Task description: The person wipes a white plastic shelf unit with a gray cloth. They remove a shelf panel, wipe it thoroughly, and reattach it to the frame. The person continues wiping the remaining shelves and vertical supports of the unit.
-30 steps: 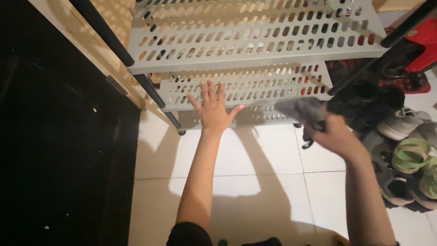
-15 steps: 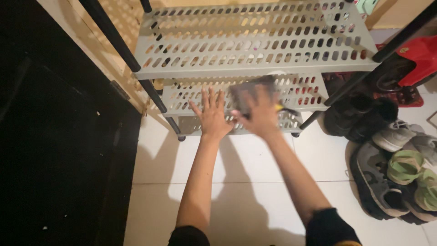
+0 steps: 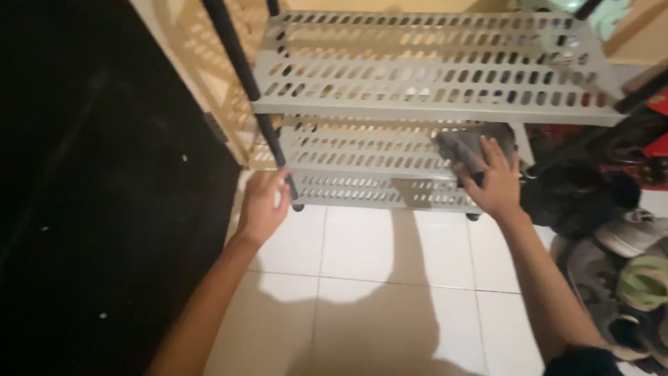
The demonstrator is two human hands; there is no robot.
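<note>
This looks like the entry part of a home, the spot where people leave their shoes. A grey shoe rack (image 3: 431,76) with rows of little holes stands on a floor of white tiles (image 3: 362,278). It has black poles (image 3: 240,69) at its corners. On the right, many shoes lie in a pile (image 3: 619,271) on the floor: dark ones, grey ones and a light green pair. Something red (image 3: 657,122) sits behind them. A dark mat or door (image 3: 97,209) fills the left side, next to a light wooden wall (image 3: 229,97). Warm, dim light falls over it all.
</note>
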